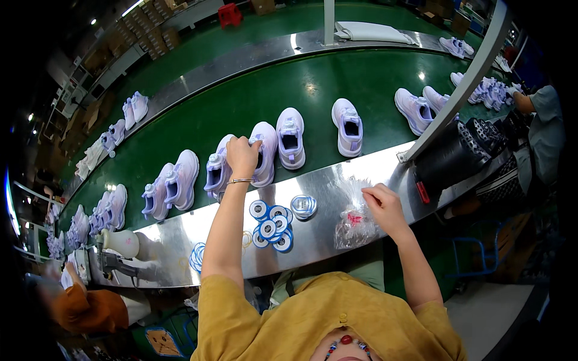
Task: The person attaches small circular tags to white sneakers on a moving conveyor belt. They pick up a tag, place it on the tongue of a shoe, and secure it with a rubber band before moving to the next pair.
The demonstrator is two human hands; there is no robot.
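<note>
My left hand [242, 159] is closed above a pair of white-and-lilac sneakers. Its fingers reach down between the left sneaker [214, 174] and the right sneaker [265, 171], by the right one's opening. What they grip, if anything, is hidden. My right hand [386, 210] is held over the metal ledge with fingers curled together, beside crumpled clear plastic [352, 231]; I cannot make out anything in them. Between my arms lie a loose heap of round blue-rimmed tags [268, 228] and a neat stack of the same tags [304, 207].
More sneakers stand along the green conveyor belt [241, 99], including a single sneaker [348, 127] and a pair [165, 191]. A white post [463, 87] rises at right near a red-handled tool [422, 191]. A tape dispenser [114, 262] sits left. Co-workers are at both sides.
</note>
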